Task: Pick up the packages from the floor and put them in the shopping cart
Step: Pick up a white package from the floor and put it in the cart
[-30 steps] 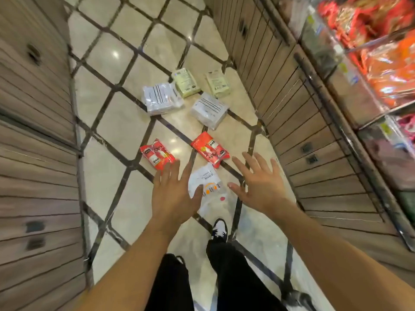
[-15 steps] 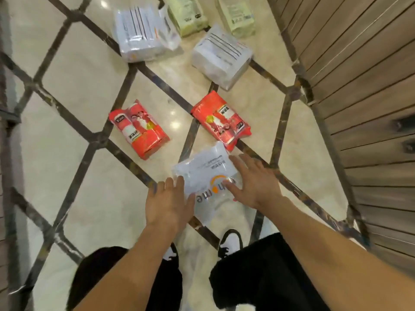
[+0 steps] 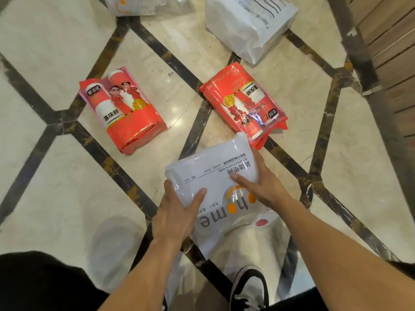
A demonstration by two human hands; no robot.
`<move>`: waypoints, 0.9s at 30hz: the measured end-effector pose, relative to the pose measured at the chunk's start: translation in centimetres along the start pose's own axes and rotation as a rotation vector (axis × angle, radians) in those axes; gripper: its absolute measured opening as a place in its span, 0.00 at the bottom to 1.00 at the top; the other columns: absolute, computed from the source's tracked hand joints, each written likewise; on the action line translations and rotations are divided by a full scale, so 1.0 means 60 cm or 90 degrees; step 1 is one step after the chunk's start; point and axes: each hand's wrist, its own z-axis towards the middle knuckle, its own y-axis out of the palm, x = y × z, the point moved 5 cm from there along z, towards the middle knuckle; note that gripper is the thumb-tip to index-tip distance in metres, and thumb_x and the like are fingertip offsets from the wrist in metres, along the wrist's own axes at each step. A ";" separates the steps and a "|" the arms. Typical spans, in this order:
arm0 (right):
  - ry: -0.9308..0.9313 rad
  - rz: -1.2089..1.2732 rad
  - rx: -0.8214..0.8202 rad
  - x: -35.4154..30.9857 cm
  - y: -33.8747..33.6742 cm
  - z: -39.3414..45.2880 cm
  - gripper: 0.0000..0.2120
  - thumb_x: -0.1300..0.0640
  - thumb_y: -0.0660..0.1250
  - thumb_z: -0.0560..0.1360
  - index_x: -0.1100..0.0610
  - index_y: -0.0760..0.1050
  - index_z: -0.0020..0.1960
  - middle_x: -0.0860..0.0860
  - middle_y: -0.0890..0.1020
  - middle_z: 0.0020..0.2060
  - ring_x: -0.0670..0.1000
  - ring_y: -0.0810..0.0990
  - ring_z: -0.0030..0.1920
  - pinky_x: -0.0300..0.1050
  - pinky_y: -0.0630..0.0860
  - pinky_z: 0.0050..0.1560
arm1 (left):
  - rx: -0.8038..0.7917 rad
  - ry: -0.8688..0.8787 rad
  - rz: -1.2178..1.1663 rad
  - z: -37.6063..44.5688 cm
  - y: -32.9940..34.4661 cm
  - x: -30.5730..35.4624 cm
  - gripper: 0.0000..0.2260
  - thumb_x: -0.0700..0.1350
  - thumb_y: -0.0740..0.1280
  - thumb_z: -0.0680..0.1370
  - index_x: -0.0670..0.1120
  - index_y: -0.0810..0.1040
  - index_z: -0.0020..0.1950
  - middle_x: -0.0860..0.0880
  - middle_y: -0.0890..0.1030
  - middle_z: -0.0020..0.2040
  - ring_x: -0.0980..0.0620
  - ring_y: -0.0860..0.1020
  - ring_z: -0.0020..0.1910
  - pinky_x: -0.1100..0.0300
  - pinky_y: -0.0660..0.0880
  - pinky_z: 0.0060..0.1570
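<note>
Presently, item one: white plastic-bowl package (image 3: 215,187), floor at six o'clock. My left hand (image 3: 177,212) and right hand (image 3: 262,185) clamp opposite edges, steadying the slack wrapper for lifting.

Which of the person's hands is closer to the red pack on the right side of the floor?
The right. The right hand grips the white package just below that red pack, almost at its corner. The left hand holds the package's opposite edge, farther away.
</note>
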 end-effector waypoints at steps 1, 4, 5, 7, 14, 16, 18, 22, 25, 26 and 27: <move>0.005 0.041 0.005 0.006 0.003 0.003 0.45 0.32 0.73 0.73 0.32 0.51 0.82 0.43 0.78 0.70 0.54 0.79 0.68 0.57 0.76 0.68 | -0.018 -0.008 -0.096 0.004 0.006 0.000 0.46 0.75 0.60 0.74 0.53 0.47 0.82 0.44 0.76 0.68 0.38 0.78 0.65 0.45 0.75 0.57; 0.001 0.097 0.027 0.010 0.008 0.003 0.43 0.34 0.75 0.73 0.32 0.56 0.81 0.39 0.80 0.67 0.50 0.80 0.66 0.57 0.76 0.69 | -0.025 -0.010 -0.316 0.003 0.015 0.012 0.45 0.67 0.71 0.73 0.57 0.50 0.81 0.52 0.76 0.66 0.47 0.79 0.63 0.56 0.76 0.48; -0.004 0.105 0.030 0.006 0.008 -0.001 0.42 0.33 0.75 0.73 0.31 0.56 0.80 0.38 0.80 0.67 0.49 0.80 0.66 0.58 0.76 0.69 | -0.013 -0.006 -0.327 0.000 0.012 0.017 0.45 0.67 0.72 0.72 0.57 0.51 0.81 0.52 0.76 0.66 0.49 0.79 0.61 0.58 0.77 0.46; -0.013 0.128 0.041 -0.009 -0.001 -0.015 0.42 0.29 0.72 0.71 0.31 0.57 0.80 0.37 0.80 0.67 0.49 0.80 0.66 0.60 0.76 0.69 | 0.013 0.014 -0.310 -0.013 -0.010 0.036 0.44 0.68 0.72 0.72 0.56 0.54 0.80 0.52 0.78 0.65 0.48 0.79 0.61 0.54 0.78 0.50; -0.123 0.249 0.204 -0.191 -0.176 -0.165 0.41 0.32 0.73 0.72 0.36 0.60 0.80 0.37 0.75 0.71 0.46 0.75 0.72 0.61 0.75 0.71 | 0.121 0.156 -0.287 -0.160 -0.256 0.178 0.50 0.75 0.71 0.65 0.60 0.55 0.81 0.51 0.78 0.70 0.44 0.78 0.68 0.41 0.77 0.64; -0.140 0.278 0.249 -0.257 -0.256 -0.241 0.42 0.32 0.72 0.72 0.39 0.60 0.80 0.34 0.74 0.70 0.46 0.76 0.71 0.59 0.75 0.71 | 0.128 0.215 -0.260 -0.237 -0.348 0.243 0.52 0.79 0.68 0.62 0.60 0.56 0.80 0.50 0.78 0.70 0.44 0.78 0.67 0.39 0.78 0.62; -0.158 0.294 0.289 -0.333 -0.344 -0.324 0.40 0.33 0.73 0.72 0.37 0.61 0.79 0.34 0.75 0.69 0.45 0.77 0.70 0.58 0.76 0.70 | 0.133 0.268 -0.241 -0.325 -0.444 0.315 0.53 0.79 0.68 0.61 0.60 0.56 0.81 0.51 0.77 0.72 0.44 0.78 0.68 0.41 0.77 0.63; -0.199 0.320 0.389 -0.490 -0.536 -0.518 0.42 0.35 0.74 0.71 0.35 0.58 0.80 0.36 0.74 0.73 0.45 0.74 0.73 0.56 0.73 0.74 | 0.136 0.372 -0.256 -0.524 -0.633 0.453 0.48 0.72 0.71 0.66 0.59 0.57 0.81 0.56 0.76 0.72 0.51 0.77 0.69 0.46 0.76 0.66; -0.241 0.338 0.451 -0.599 -0.669 -0.677 0.38 0.34 0.73 0.71 0.31 0.59 0.76 0.33 0.73 0.73 0.39 0.72 0.74 0.41 0.70 0.73 | 0.128 0.461 -0.264 -0.683 -0.758 0.554 0.45 0.66 0.75 0.71 0.58 0.56 0.82 0.57 0.75 0.73 0.53 0.76 0.69 0.54 0.74 0.66; -0.261 0.347 0.476 -0.631 -0.712 -0.730 0.36 0.35 0.73 0.71 0.28 0.60 0.73 0.29 0.73 0.70 0.36 0.73 0.72 0.35 0.70 0.70 | 0.126 0.491 -0.271 -0.735 -0.797 0.587 0.44 0.64 0.76 0.72 0.58 0.57 0.81 0.57 0.76 0.72 0.54 0.76 0.68 0.56 0.74 0.65; -0.273 0.349 0.508 -0.658 -0.752 -0.779 0.35 0.36 0.73 0.71 0.28 0.60 0.74 0.27 0.73 0.69 0.35 0.73 0.71 0.33 0.70 0.70 | 0.122 0.519 -0.279 -0.785 -0.833 0.617 0.43 0.62 0.76 0.72 0.58 0.58 0.81 0.58 0.77 0.71 0.56 0.77 0.67 0.59 0.75 0.63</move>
